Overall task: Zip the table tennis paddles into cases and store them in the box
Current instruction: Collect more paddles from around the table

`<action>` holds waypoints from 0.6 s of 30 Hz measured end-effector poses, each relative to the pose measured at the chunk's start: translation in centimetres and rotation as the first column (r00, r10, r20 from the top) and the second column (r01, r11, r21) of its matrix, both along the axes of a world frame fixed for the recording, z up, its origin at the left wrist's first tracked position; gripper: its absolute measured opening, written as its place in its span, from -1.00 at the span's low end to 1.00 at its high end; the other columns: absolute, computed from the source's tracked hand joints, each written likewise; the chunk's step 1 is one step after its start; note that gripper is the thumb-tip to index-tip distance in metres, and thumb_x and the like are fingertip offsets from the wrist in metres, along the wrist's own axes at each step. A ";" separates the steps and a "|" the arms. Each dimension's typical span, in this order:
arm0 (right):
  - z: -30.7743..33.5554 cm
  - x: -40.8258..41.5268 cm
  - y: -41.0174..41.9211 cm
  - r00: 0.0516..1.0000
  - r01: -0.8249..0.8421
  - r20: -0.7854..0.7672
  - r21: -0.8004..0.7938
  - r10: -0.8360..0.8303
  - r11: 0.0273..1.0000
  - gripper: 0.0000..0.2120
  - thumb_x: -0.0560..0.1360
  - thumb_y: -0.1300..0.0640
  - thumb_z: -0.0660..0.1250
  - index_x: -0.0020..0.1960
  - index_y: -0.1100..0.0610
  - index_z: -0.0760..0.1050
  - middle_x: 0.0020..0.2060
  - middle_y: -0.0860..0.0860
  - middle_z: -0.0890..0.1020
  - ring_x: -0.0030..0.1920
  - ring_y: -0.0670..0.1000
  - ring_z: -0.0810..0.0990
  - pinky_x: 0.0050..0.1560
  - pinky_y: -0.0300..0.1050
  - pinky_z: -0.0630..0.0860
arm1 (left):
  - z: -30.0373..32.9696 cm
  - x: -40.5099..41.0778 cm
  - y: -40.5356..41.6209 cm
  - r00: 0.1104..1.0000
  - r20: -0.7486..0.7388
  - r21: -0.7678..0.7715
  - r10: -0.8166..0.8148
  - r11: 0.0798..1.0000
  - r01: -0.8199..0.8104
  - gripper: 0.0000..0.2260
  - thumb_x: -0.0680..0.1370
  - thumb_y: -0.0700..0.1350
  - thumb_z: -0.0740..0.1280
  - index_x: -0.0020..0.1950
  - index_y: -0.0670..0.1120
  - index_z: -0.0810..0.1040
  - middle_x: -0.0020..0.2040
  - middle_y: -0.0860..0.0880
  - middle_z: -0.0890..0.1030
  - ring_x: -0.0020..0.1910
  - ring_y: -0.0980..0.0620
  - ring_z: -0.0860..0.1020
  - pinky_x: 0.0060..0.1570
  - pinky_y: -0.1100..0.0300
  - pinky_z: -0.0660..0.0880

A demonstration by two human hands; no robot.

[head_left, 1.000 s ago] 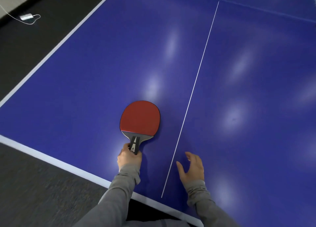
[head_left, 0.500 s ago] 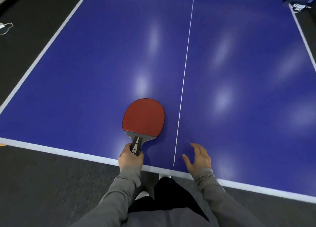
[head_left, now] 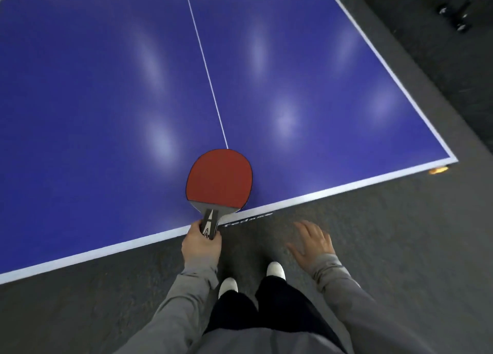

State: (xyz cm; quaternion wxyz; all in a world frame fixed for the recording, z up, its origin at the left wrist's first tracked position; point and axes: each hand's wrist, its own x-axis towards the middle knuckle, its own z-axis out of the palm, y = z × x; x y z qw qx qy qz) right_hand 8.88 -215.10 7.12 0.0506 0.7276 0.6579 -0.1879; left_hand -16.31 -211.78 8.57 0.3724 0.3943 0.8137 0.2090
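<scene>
Head view: left hand point(head_left: 201, 247) grips the handle of the red table tennis paddle point(head_left: 219, 179), fingers curled round it, at lower centre over the near edge of the blue table point(head_left: 106, 87). Right hand point(head_left: 313, 243) at lower right holds nothing, fingers loosely spread above the grey floor point(head_left: 400, 233). An orange object point(head_left: 438, 170) by the table's right corner is too blurred to identify.

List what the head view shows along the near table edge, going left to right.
left hand gripping the paddle handle → right hand open over the floor → orange object below the table corner
</scene>
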 end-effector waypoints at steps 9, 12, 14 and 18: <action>-0.6 8.1 -7.1 0.978 0.202 -0.037 -0.053 -0.204 0.978 -0.37 0.50 -0.18 0.19 0.48 0.00 0.10 0.48 -0.09 0.15 0.49 -0.07 0.10 0.44 -0.07 0.09 | 0.9 10.3 -1.8 0.964 -0.020 0.038 -0.263 0.964 0.264 -0.68 0.42 -0.14 0.42 0.16 -0.15 0.52 0.03 -0.16 0.62 0.07 -0.18 0.55 0.08 0.10 0.43; -1.1 12.7 -9.9 0.967 0.247 -0.042 -0.060 -0.250 0.967 -0.38 0.51 -0.19 0.17 0.48 -0.01 0.10 0.47 -0.08 0.18 0.48 -0.07 0.11 0.43 -0.07 0.09 | 1.1 15.9 -3.3 0.950 -0.023 0.037 -0.311 0.950 0.311 -0.67 0.42 -0.14 0.42 0.15 -0.15 0.52 0.01 -0.16 0.63 0.05 -0.18 0.56 0.08 0.09 0.44; -1.4 16.2 -12.1 0.956 0.286 -0.044 -0.086 -0.290 0.954 -0.39 0.51 -0.19 0.17 0.48 0.00 0.11 0.46 -0.07 0.20 0.48 -0.06 0.11 0.43 -0.07 0.09 | 1.1 19.8 -4.7 0.943 -0.019 0.036 -0.332 0.942 0.333 -0.68 0.41 -0.15 0.44 0.13 -0.15 0.52 -0.03 -0.15 0.64 0.02 -0.17 0.57 0.05 0.10 0.44; -2.0 23.8 -16.8 0.924 0.371 -0.042 -0.147 -0.381 0.917 -0.40 0.51 -0.17 0.17 0.48 0.00 0.11 0.47 -0.07 0.18 0.48 -0.04 0.11 0.43 -0.07 0.07 | 0.6 28.0 -7.5 0.931 0.009 0.036 -0.364 0.931 0.364 -0.72 0.39 -0.14 0.45 0.07 -0.11 0.53 -0.18 -0.03 0.57 -0.04 -0.13 0.57 -0.01 0.15 0.43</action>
